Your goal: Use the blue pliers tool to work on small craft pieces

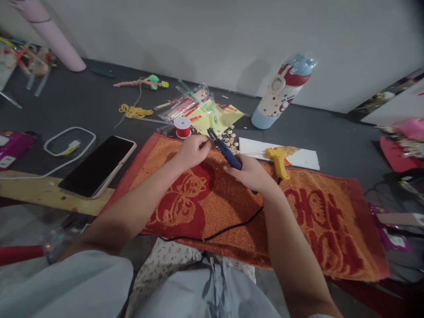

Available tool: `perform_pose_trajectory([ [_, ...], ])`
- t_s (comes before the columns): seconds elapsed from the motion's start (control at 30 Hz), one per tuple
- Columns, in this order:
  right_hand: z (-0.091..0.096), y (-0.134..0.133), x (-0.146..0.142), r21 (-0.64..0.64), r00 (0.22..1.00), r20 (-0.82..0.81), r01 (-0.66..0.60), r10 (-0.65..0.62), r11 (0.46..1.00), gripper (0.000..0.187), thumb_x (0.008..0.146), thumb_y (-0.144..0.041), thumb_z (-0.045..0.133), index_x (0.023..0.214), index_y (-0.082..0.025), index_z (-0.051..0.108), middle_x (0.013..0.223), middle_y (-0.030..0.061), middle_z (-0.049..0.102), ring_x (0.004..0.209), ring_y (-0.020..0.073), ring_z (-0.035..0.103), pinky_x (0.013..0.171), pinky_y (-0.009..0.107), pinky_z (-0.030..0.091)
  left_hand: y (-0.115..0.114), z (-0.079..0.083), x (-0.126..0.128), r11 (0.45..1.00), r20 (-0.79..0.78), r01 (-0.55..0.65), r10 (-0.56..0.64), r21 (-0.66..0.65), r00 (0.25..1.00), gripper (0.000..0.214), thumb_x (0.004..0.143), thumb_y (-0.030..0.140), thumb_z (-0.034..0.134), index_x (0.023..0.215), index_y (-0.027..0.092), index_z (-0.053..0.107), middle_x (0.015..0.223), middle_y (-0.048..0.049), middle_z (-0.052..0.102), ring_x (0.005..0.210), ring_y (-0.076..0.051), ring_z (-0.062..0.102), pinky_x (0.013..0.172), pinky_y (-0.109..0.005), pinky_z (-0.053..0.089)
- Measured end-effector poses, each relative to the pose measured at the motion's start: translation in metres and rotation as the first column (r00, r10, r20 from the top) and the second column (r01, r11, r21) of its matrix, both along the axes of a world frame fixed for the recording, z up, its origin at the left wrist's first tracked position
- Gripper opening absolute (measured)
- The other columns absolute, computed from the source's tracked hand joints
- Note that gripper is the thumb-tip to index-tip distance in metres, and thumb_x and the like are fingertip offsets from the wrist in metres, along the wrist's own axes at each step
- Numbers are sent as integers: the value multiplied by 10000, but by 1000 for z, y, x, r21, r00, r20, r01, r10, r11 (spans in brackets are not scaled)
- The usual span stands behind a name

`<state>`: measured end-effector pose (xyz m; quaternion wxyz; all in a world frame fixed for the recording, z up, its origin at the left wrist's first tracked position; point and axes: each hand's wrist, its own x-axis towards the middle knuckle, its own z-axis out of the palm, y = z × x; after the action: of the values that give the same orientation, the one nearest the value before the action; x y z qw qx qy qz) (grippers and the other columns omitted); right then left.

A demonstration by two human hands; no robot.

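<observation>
My right hand (pixel 251 173) is wrapped round blue-handled pliers (pixel 228 153), whose dark jaws point up and to the left. Close to those jaws, my left hand (pixel 196 149) is closed in a pinch. Whatever lies between its fingers is too small to name. Both hands are above an orange and red towel (pixel 232 212). Just beyond the jaws lie several small cut wooden pieces (pixel 229 138). A spool of red ribbon (pixel 183 127) stands behind my left hand. To the right of the pliers, a yellow glue gun (pixel 278 160) lies on a white board (pixel 308 158).
A white spotted bottle (pixel 277 97) stands at the back. Wrapped sticks (pixel 188 106) and yellow paper (pixel 228 118) lie mid-table, left of it. Yellow yarn (pixel 137 111), a phone (pixel 99 165) and a white cable (pixel 71 129) are on the left. A black cord (pixel 232 227) crosses the towel.
</observation>
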<state>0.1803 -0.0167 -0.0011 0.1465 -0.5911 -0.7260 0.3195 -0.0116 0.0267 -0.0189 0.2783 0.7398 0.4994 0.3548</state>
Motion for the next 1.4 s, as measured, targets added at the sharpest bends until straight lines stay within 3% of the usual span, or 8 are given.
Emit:
perform_pose_trajectory([
  [0.27, 0, -6, -8, 122, 984, 170, 23, -43, 992, 186, 803, -371, 514, 828, -188, 543, 764, 75, 642, 658, 203, 545, 594, 292, 340, 0, 0, 0, 1000, -22, -15, 14, -5, 1000, 301, 803, 178, 454, 506, 190, 405, 453, 18, 436, 461, -106, 382, 502, -271, 261],
  [0.83, 4, -9, -16, 123, 966, 237, 75, -103, 990, 211, 818, -370, 513, 870, -180, 589, 808, 104, 690, 720, 252, 625, 594, 297, 365, -3, 1, 0, 1000, -102, -22, 19, -21, 995, 256, 845, 202, 431, 592, 181, 454, 547, -9, 529, 521, -123, 461, 538, -263, 311],
  [0.93, 1, -7, -14, 129, 959, 261, 79, -111, 988, 248, 824, -394, 502, 883, -172, 596, 805, 115, 691, 714, 261, 624, 600, 307, 373, -4, -3, 1, 997, -229, -51, 63, 59, 971, 261, 876, 235, 419, 631, 186, 495, 579, -31, 549, 560, -148, 495, 574, -286, 359],
  [1.0, -2, -5, -13, 139, 957, 257, 101, -135, 985, 260, 810, -397, 512, 894, -169, 603, 803, 123, 694, 720, 271, 627, 607, 312, 385, -7, -5, 3, 972, -276, -88, 147, 216, 950, 235, 901, 244, 394, 741, 181, 554, 689, -66, 598, 682, -183, 550, 665, -320, 413],
  [1.13, -5, -2, -10, 188, 966, 143, 189, -217, 964, 276, 763, -364, 530, 938, -170, 617, 819, 122, 700, 733, 274, 632, 625, 320, 411, -19, 2, 8, 863, -234, -53, 195, 503, 953, 234, 907, 252, 402, 1057, 137, 540, 1062, -148, 606, 1036, -257, 536, 921, -423, 407],
  [1.2, -7, 0, -10, 195, 965, 39, 249, -261, 949, 281, 741, -351, 529, 942, -178, 622, 817, 104, 701, 728, 264, 627, 639, 330, 426, -27, 6, 11, 834, -204, -9, 145, 551, 968, 206, 907, 263, 411, 1021, 145, 535, 1023, -135, 606, 1018, -251, 541, 928, -428, 409],
  [1.27, -10, 2, -12, 178, 953, -102, 299, -284, 938, 281, 722, -357, 528, 924, -185, 623, 815, 85, 698, 719, 249, 617, 653, 340, 445, -35, 6, 15, 869, -182, 53, 43, 492, 982, 188, 922, 276, 396, 965, 158, 536, 928, -104, 616, 932, -222, 562, 872, -386, 443],
  [1.4, -16, 2, -22, 138, 889, -371, 340, -269, 930, 271, 667, -321, 518, 885, -190, 612, 780, 53, 689, 712, 227, 604, 678, 345, 474, -41, -3, 23, 971, -73, 74, -59, 226, 996, 328, 919, 421, 421, 1017, 137, 553, 918, -110, 633, 861, -218, 592, 788, -360, 475],
])
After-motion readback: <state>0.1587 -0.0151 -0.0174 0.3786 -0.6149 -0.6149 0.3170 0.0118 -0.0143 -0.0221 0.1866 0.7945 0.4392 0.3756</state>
